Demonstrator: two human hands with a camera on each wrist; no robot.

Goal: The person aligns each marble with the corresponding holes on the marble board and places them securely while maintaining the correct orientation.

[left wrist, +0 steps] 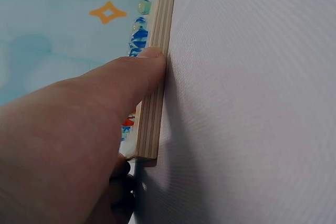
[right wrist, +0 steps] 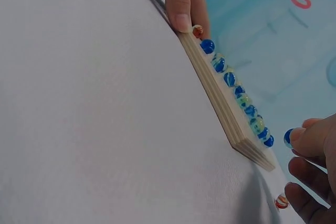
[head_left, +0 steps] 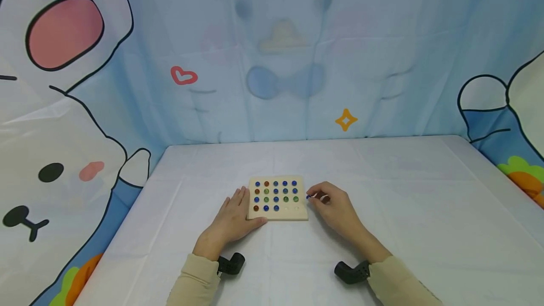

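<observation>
A pale wooden board (head_left: pixel 278 217) lies flat on the table, with rows of glass marbles in its hollows, mostly blue, some green and reddish-brown. Two hollows at the right of the front row hold no marble. My left hand (head_left: pixel 231 216) rests against the board's left side, fingers fairly straight, its thumb (left wrist: pixel 149 59) pressing the front edge. Just off the board's right edge, my right hand (head_left: pixel 335 207) pinches a blue marble (right wrist: pixel 288 138) between thumb and forefinger. Below that hand's other fingers, a red-and-white marble (right wrist: pixel 281 201) shows in the right wrist view, partly hidden.
A white cloth covers the table (head_left: pixel 416 202) around the board. Behind it hangs a light blue printed curtain (head_left: pixel 212 107) with cartoon figures. Black wrist mounts (head_left: pixel 352 273) sit at both sleeve cuffs.
</observation>
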